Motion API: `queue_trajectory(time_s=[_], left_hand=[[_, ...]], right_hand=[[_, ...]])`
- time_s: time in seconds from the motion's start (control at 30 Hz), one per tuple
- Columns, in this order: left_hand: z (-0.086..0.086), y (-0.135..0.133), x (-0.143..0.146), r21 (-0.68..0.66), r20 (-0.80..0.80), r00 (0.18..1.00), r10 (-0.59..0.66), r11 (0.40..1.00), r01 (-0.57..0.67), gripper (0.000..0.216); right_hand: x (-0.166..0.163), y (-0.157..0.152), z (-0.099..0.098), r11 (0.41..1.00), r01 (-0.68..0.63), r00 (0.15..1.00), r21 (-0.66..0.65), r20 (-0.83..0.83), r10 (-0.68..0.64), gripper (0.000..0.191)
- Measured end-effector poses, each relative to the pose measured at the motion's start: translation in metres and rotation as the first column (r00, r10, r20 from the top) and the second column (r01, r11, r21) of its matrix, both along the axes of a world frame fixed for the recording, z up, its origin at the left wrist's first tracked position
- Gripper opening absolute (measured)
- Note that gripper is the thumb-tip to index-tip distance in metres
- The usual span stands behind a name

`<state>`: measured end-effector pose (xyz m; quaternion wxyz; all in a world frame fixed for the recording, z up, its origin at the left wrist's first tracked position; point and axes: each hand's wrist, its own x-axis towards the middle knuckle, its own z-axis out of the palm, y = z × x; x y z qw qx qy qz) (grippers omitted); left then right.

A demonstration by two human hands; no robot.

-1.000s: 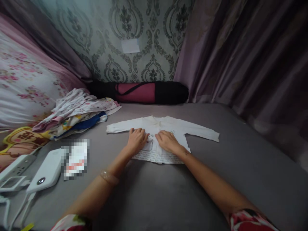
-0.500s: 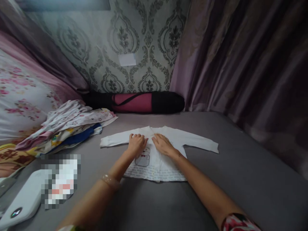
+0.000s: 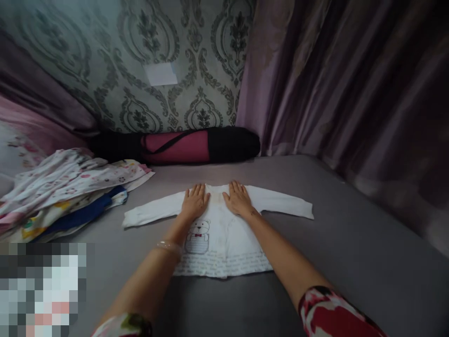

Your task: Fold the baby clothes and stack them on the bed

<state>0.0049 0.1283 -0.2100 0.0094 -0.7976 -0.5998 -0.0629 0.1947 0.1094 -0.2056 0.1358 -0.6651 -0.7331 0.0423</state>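
left hand (image 3: 195, 201) and right hand (image 3: 238, 198) both farther up white shirt (image 3: 242, 238) than moment ago, now beside collar (image 3: 215, 188), one each side. fingers straight instead of bent, palms down, nothing pinched. shirt lies spread on grey sheet (image 3: 358, 262), collar far, hem (image 3: 224, 272) near, sleeves (image 3: 152, 210) out left and right. bear print (image 3: 198, 238) now uncovered. my judgement: smoothing reaches far edge; cloth looks mostly flat, slight rumples down middle. clothes pile (image 3: 70, 182) left, apart from shirt; long bag (image 3: 178, 147) far.

Txt on shirt (image 3: 224, 236): illeg.
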Motion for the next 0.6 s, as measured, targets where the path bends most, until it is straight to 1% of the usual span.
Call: queue_trajectory(time_s=[0.07, 0.13, 0.2, 0.27, 0.33, 0.4, 0.43, 0.5, 0.53, 0.6], left_hand=[[0.007, 0.0, 0.001, -0.045, -0.02, 1.0, 0.002, 0.999, -0.003, 0.06], [0.019, -0.004, 0.001, -0.059, -0.046, 0.999, 0.006, 0.998, -0.009, 0.061], [0.029, -0.017, -0.003, -0.03, -0.065, 0.998, 0.011, 0.999, -0.013, 0.063], [0.032, -0.039, -0.012, 0.007, -0.066, 0.997, -0.031, 0.999, 0.031, 0.064], [0.026, -0.068, -0.025, 0.036, -0.056, 0.99, -0.132, 0.99, 0.134, 0.063], [0.015, -0.094, -0.038, 0.064, -0.043, 0.976, -0.216, 0.974, 0.218, 0.062], [0.01, -0.104, -0.042, 0.069, -0.038, 0.97, -0.239, 0.968, 0.241, 0.063], [0.003, -0.116, -0.047, 0.057, -0.036, 0.968, -0.249, 0.966, 0.25, 0.063], [0.002, -0.118, -0.047, 0.04, -0.04, 0.97, -0.241, 0.969, 0.242, 0.064], [0.006, -0.117, -0.044, -0.01, -0.054, 0.973, -0.225, 0.974, 0.225, 0.064]], right_hand=[[0.002, 0.002, 0.008, 0.999, -0.014, 0.999, -0.048, -0.033, 0.012, 0.066], [0.009, 0.001, 0.019, 0.991, -0.047, 0.994, -0.126, -0.099, 0.034, 0.066], [0.02, -0.008, 0.03, 0.983, -0.09, 0.984, -0.16, -0.166, 0.063, 0.066], [0.034, -0.027, 0.033, 0.982, -0.133, 0.977, -0.132, -0.187, 0.107, 0.068], [0.045, -0.055, 0.028, 0.977, -0.185, 0.974, -0.105, -0.155, 0.167, 0.07], [0.052, -0.082, 0.019, 0.969, -0.232, 0.97, -0.085, -0.094, 0.224, 0.07], [0.053, -0.092, 0.014, 0.966, -0.248, 0.968, -0.071, -0.059, 0.244, 0.069], [0.054, -0.105, 0.008, 0.964, -0.264, 0.965, -0.039, 0.002, 0.264, 0.068], [0.054, -0.107, 0.007, 0.964, -0.266, 0.964, -0.03, 0.023, 0.267, 0.067], [0.054, -0.107, 0.01, 0.964, -0.264, 0.963, -0.042, 0.047, 0.266, 0.066]])
